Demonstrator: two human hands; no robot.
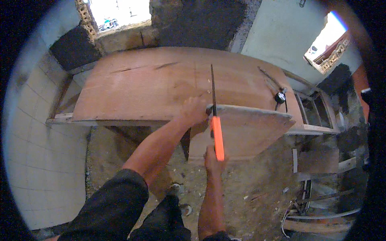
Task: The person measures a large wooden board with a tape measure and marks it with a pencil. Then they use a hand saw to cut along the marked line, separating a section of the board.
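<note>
My right hand (215, 158) is wrapped round the orange handle (218, 138) of a handsaw. The saw's dark, narrow blade (213, 84) points away from me, seen nearly edge-on. Just left of the blade, my left hand (196, 109) grips the upper left corner of a smaller wooden board (241, 130); its fingertips are partly hidden. That board juts toward me over the near edge of a large reddish plywood sheet (136, 88). The blade crosses the board's far edge close to my left fingers; whether its teeth touch wood cannot be made out.
On the sheet's right side lie a round black-and-white tape measure (280, 97) and a long thin tool (269, 76). An open wooden frame (315, 110) stands at the right. Wood offcuts (321, 225) lie on the dirt floor (241, 201) below. A tiled wall (44, 152) bounds the left.
</note>
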